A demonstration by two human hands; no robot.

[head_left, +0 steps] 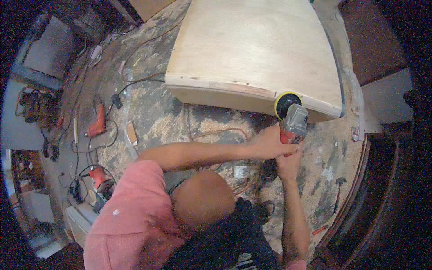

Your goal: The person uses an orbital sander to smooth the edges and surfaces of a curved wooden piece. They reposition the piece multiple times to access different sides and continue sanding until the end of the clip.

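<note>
An angle grinder [294, 120] with a grey head and orange-red body is held in both my hands. Its round black pad with a yellow rim [282, 100] lies against the near edge of a large pale plywood piece [247, 45], toward that edge's right end. My left hand [268, 142] is closed on the grinder's body from the left, fingers partly hidden. Behind it, my right hand [289, 163] wraps the rear of the tool. The plywood piece has a broad top face and a thick front edge with small dark marks.
On the dusty, sawdust-strewn floor at left lie a red drill [97, 122] and another red power tool [96, 177], among tangled cords. A small piece of wood [131, 132] is near them. A hammer [339, 191] lies at right. My bent knee [202, 195] is below my left forearm.
</note>
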